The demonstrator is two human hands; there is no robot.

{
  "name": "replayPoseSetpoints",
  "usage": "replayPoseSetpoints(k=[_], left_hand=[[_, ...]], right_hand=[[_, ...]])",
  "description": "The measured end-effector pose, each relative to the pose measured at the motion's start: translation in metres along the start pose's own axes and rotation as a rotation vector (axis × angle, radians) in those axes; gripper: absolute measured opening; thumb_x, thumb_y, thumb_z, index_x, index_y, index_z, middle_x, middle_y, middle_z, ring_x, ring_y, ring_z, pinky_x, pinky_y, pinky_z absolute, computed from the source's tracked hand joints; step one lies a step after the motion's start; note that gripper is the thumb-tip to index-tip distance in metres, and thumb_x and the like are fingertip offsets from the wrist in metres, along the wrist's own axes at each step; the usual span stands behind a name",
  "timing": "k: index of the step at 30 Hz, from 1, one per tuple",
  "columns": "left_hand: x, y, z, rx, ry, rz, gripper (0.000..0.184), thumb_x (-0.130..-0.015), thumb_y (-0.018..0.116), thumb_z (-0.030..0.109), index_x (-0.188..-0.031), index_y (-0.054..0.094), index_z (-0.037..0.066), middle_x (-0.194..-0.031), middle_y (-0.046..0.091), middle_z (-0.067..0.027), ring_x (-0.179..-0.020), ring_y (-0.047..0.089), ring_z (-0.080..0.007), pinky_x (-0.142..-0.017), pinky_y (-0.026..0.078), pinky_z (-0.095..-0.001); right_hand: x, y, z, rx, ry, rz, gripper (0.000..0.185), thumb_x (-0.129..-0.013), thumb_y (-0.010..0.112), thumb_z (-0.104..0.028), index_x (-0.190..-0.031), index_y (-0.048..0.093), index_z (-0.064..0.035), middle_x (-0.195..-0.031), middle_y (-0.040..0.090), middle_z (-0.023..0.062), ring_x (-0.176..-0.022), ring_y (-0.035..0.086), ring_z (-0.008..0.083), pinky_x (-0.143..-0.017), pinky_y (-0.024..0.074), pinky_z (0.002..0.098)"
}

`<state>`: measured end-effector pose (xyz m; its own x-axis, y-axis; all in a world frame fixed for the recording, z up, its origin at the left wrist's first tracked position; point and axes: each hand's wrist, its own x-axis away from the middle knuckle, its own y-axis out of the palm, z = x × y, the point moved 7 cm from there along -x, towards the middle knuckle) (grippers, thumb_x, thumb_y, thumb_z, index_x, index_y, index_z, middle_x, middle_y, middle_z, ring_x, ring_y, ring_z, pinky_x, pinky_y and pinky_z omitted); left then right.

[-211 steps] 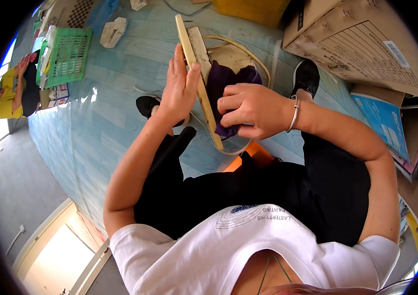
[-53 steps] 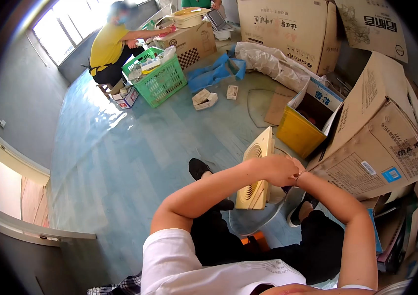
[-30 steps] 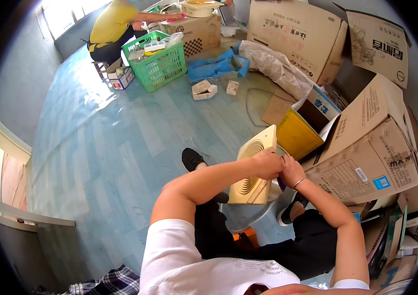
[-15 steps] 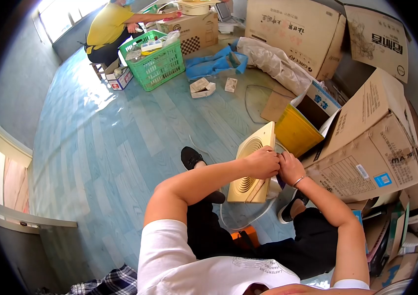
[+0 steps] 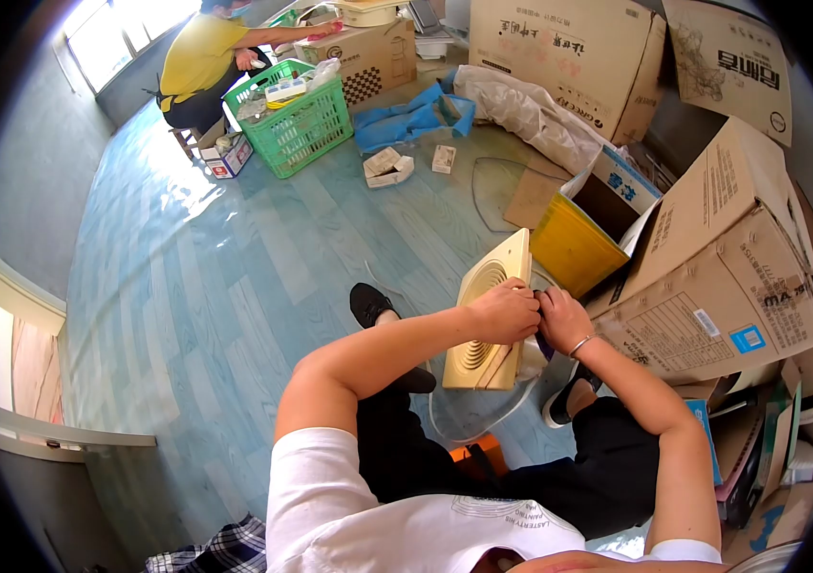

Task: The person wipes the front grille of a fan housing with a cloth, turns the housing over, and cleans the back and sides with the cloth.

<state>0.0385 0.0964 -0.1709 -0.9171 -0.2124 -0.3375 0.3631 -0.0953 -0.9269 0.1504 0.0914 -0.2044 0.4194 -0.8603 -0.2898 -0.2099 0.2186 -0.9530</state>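
The fan (image 5: 496,268), cream, square, with a ringed grille (image 5: 474,357), stood tilted right of the frame's centre. Left hand (image 5: 506,314) and right hand (image 5: 565,321) met beside its edge; whether either grip pinched it, I couldn't tell.

Wht short-slv fabric T-shirt (image 5: 378,535), dk block lettering (image 5: 538,513) + thin curved lines printed on chest, sm. text only partly legible. Slim silver metal bangle (image 5: 580,346), R wrist; L hand (image 5: 505,313) & R hand (image 5: 564,320) ungloved. Loose blk fabric trousers (image 5: 598,449). Low-cut blk L shoe (image 5: 368,304); blk R shoe (image 5: 571,395) w/ wht sole edge.
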Motion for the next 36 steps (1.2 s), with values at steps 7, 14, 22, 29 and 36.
replayPoseSetpoints(k=[7, 14, 22, 29, 36], left_hand=[[-0.0009, -0.0019, 0.0008, 0.020, -0.005, -0.013, 0.020, -0.091, 0.059, 0.028, -0.080, 0.067, 0.013, -0.086, 0.063, -0.0018, -0.093, 0.058, -0.0200, -0.093, 0.039, -0.0370], [-0.0011, 0.0008, -0.0007, 0.012, -0.012, -0.034, 0.021, -0.092, 0.058, 0.028, -0.080, 0.067, 0.013, -0.088, 0.063, -0.0017, -0.094, 0.058, -0.0200, -0.094, 0.038, -0.0375], [-0.0012, 0.0005, -0.0004, 0.001, -0.018, -0.030, 0.022, -0.092, 0.059, 0.029, -0.080, 0.067, 0.012, -0.087, 0.063, -0.0019, -0.093, 0.058, -0.0202, -0.093, 0.039, -0.0378], [-0.0010, -0.0008, 0.0004, 0.006, -0.016, -0.030, 0.022, -0.091, 0.060, 0.028, -0.079, 0.067, 0.012, -0.086, 0.062, -0.0022, -0.093, 0.058, -0.0205, -0.093, 0.039, -0.0378], [-0.0008, -0.0017, 0.0008, 0.023, -0.015, -0.030, 0.022, -0.091, 0.060, 0.028, -0.079, 0.066, 0.012, -0.086, 0.062, -0.0023, -0.093, 0.058, -0.0203, -0.094, 0.039, -0.0382]], right_hand=[[0.0003, 0.0008, 0.0012, 0.008, 0.006, -0.003, 0.030, -0.082, 0.064, -0.018, -0.108, 0.059, -0.0066, -0.097, 0.056, 0.0121, -0.090, 0.059, 0.0322, -0.073, 0.0519, 0.0424], [0.0007, 0.0015, 0.0016, 0.007, 0.016, -0.014, 0.031, -0.081, 0.064, -0.018, -0.109, 0.059, -0.0064, -0.097, 0.057, 0.0117, -0.090, 0.059, 0.0319, -0.074, 0.0520, 0.0421], [0.0010, 0.0014, 0.0021, 0.003, 0.017, -0.020, 0.031, -0.081, 0.065, -0.018, -0.110, 0.059, -0.0064, -0.098, 0.057, 0.0117, -0.091, 0.059, 0.0320, -0.075, 0.0519, 0.0422], [0.0019, 0.0018, 0.0028, -0.003, 0.021, -0.015, 0.031, -0.081, 0.065, -0.018, -0.109, 0.059, -0.0062, -0.100, 0.057, 0.0120, -0.093, 0.059, 0.0324, -0.076, 0.0517, 0.0422], [0.0016, 0.0008, 0.0022, -0.012, 0.021, -0.017, 0.031, -0.081, 0.066, -0.018, -0.109, 0.058, -0.0055, -0.100, 0.057, 0.0127, -0.093, 0.058, 0.0329, -0.077, 0.0515, 0.0422]])
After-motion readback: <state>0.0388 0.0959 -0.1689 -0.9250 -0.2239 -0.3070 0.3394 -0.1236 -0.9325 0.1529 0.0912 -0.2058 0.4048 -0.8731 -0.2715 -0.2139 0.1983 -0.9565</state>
